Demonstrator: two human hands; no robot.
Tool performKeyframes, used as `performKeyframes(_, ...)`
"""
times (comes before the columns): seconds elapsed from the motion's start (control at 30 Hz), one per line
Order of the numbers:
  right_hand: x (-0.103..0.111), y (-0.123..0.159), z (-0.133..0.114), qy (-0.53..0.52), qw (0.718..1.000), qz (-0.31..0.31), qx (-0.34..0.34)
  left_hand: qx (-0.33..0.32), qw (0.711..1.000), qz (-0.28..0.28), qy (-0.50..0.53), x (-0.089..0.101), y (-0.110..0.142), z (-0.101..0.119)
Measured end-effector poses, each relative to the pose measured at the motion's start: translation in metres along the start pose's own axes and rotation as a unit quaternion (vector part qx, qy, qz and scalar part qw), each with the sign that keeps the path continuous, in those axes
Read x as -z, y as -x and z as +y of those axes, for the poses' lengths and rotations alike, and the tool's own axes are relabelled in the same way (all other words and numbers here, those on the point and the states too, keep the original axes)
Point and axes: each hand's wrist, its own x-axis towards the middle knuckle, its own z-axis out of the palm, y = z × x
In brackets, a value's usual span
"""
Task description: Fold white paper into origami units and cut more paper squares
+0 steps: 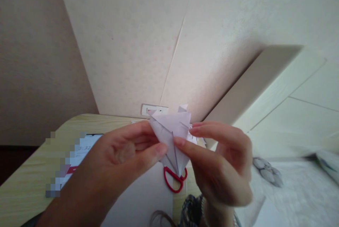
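Observation:
A folded white paper piece (pixel 172 124) is held up in front of me, with creased flaps and a point at its lower end. My left hand (pixel 129 152) grips its left side, thumb on the near face and fingers behind. On the right edge, my right hand (pixel 219 159) pinches the paper with thumb and forefinger. Below the paper's tip lie scissors with red handles (pixel 173 184); their blades are hidden. Under the hands a plain white sheet (pixel 148 195) rests on the table.
A light wooden table (pixel 29 167) carries a partly blurred tablet or phone screen (pixel 84 152) at left. A wall socket (pixel 148 109) sits behind the paper. At right stand a white headboard (pixel 267 85) and a bed with a grey patterned cover (pixel 304 181).

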Motion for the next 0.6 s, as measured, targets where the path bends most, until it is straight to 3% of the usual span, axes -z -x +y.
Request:
performKeyframes(0.1,0.0023,-0.0052,-0.0023,-0.002,0.996,0.069,0.048,-0.031,0.997,0.042,-0.058,0.0047,-0.0029,0.0016)
performKeyframes(0.17,0.0041,-0.0084,-0.0034,-0.038,0.997,0.072,0.007,-0.063,0.989,0.061,-0.117,0.0071,-0.0034,0.0028)
performKeyframes(0.27,0.0078,-0.0091,-0.0028,-0.101,0.990,0.003,-0.098,-0.120,0.967,0.065,-0.216,0.0088,-0.0030,0.0037)
performKeyframes(0.37,0.0097,-0.0071,-0.0021,-0.133,0.978,-0.073,-0.142,-0.157,0.950,0.059,-0.264,0.0100,-0.0030,0.0031)
performKeyframes(0.6,0.0057,-0.0062,-0.0036,-0.165,0.970,-0.078,-0.163,-0.224,0.924,0.069,-0.301,0.0109,-0.0078,-0.0052)
